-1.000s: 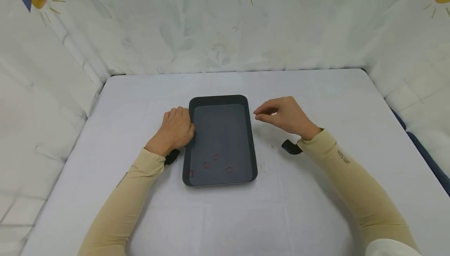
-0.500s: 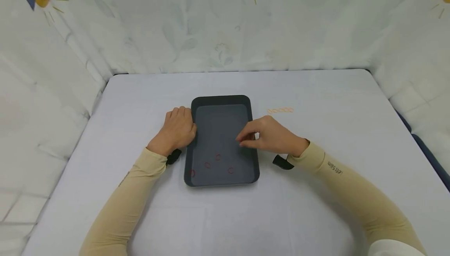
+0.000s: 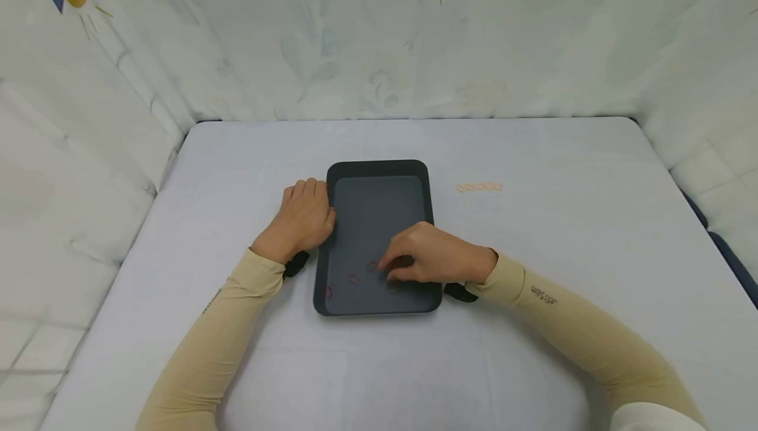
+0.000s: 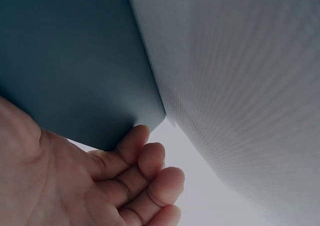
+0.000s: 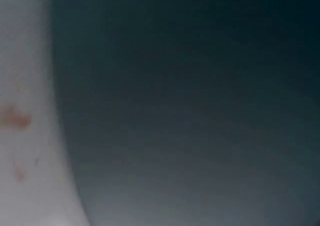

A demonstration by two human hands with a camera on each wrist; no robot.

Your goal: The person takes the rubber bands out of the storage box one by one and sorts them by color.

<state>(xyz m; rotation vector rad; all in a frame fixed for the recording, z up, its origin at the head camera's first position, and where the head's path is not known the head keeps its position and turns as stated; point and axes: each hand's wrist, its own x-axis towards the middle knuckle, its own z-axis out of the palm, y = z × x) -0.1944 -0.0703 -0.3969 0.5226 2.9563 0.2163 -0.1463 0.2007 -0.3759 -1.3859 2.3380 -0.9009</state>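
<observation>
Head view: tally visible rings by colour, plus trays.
Red rings: 4, one partly hidden by the right hand
Orange rings: 5, as far as I can tell
Tray: 1
Total: 10

The person wears close-fitting sleeves in plain pale tan. The left sleeve and the right sleeve both end at the wrist and wrinkle towards the elbow. Small dark lettering runs along the right one, perhaps "Lets Slim", though it is too small to be sure; a thin dark marking edges the left. White cloth covers the right sleeve's upper end. A black block shows under the left wrist, a black piece under the right. The fingers are bare.
</observation>
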